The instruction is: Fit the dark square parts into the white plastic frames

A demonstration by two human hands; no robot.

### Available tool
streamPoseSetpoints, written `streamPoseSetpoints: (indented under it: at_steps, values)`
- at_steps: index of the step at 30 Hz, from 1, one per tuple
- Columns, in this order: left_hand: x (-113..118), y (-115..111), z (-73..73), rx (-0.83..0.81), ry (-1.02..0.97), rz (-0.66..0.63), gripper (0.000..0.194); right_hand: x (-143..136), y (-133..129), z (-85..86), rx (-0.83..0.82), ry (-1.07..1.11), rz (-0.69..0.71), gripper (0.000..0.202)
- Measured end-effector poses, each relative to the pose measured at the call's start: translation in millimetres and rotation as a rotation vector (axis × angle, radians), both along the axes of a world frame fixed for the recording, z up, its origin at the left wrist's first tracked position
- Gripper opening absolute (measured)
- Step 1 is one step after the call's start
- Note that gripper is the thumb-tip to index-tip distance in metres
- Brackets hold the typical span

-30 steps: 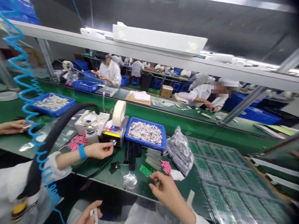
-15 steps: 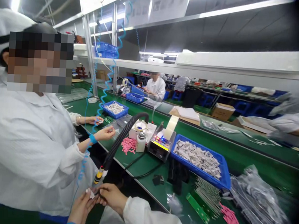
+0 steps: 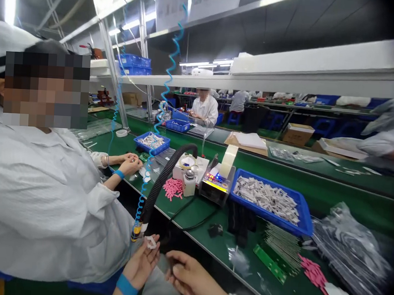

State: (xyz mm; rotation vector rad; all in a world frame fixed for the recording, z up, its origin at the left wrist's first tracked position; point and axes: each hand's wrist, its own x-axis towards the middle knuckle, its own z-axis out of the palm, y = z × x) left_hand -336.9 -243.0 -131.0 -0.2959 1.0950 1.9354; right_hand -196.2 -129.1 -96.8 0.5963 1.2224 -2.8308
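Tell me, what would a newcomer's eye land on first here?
Probably the co-worker in white, who fills the left side of the picture. Next comes the blue tray heaped with white parts, on the green bench right of centre. Low in the middle, the left hand, palm up, holds a small white piece and wears a blue band.

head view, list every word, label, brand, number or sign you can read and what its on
No text is readable.
Black box-shaped machine with a yellow strip: panel markings too small to read.
White hanging sheet with grey marks: too blurred to read.
Brown cardboard box: no legible print.
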Motion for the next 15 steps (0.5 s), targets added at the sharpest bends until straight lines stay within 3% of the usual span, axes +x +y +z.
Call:
streamPoseSetpoints:
  at_steps: [2,4,8,10,12,15]
  values:
    - [22,9,7.8,0.072,-0.06,-0.088,0.015,31,14,16.9,0.154,0.012,-0.072,0.059]
    - [45,18,24.5,0.176,-0.116,-0.228,0.014,57,27,32.3,0.444,-0.002,-0.154,0.057]
    - [87,40,78.4,0.38,-0.061,-0.567,0.035,94,45,60.7,1.348,0.013,-0.354,0.039]
    - [101,51,103.3,0.441,0.06,-0.726,0.037,104,49,74.9,1.704,0.022,-0.41,0.028]
    - [110,60,119.4,0.444,0.147,-0.801,0.038,111,51,87.5,1.882,0.024,-0.423,0.021]
    - [118,68,127.5,0.403,0.211,-0.833,0.039,116,55,99.6,1.945,0.054,-0.42,0.019]
